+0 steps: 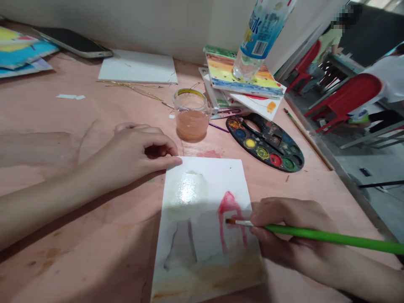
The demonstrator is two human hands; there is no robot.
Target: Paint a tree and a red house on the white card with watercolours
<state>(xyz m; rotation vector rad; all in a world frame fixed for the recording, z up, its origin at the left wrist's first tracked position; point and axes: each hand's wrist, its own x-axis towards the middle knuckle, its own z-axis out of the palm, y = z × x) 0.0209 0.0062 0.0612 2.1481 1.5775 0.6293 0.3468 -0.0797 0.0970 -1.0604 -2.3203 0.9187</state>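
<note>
Our painting [206,235] lies between our two grips. Just left of the right grip [290,214], which is closed round a green brush [315,235] near its metal collar, the bristles sit within the red shape [227,204]; we cannot tell how firmly they touch. The left grip [135,149] clasps nothing, its thumb resting at the painting's top left corner.

To work this patch well, we should stroke lightly, carry little water, since the red looks runny, and keep our knuckles off the damp lower band. Steady thumb pressure should stop the sheet sliding on the worktop [88,235]. The shiny wet patch [186,189] below the left grip's thumb is best left alone.

Just beyond the left grip stands a jar [192,124] of cloudy water; beyond the right grip lies the palette [265,134]. Farther past it, a bottle [248,63] wears a blue label [257,35] with a barcode; its large lettering seems to end in 水, the smaller print being unreadable.
</note>
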